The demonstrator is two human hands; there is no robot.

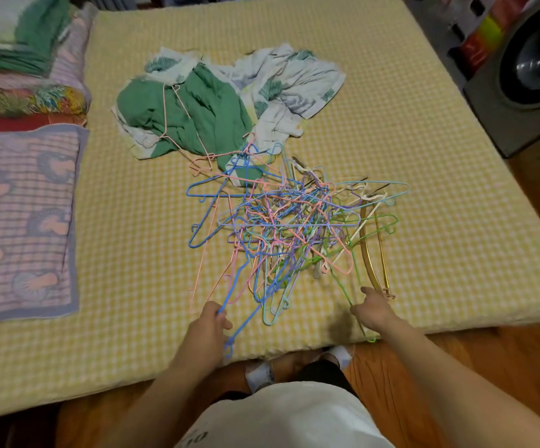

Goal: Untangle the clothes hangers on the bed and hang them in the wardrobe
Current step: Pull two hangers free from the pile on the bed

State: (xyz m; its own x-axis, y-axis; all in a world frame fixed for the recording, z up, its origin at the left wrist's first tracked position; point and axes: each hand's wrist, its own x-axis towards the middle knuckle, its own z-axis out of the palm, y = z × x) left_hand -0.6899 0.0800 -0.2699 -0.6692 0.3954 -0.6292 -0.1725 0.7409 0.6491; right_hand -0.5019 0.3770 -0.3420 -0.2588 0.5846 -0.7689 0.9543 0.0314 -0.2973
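Up close, we stand at the bed (423, 124) edge w/ a tangled pile of wire hangers (288, 227) in front of us, likely to pull strands free. Our left hand (212, 321) pinches a blue hanger (229, 331); right hand (373, 310) curls around a green hanger (343, 286). No wardrobe in view.

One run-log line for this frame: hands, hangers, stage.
stage: untangling begun | left hand: grips blue hanger | right hand: holds green hanger | hanger pile: tangled on bed | wardrobe: not in view
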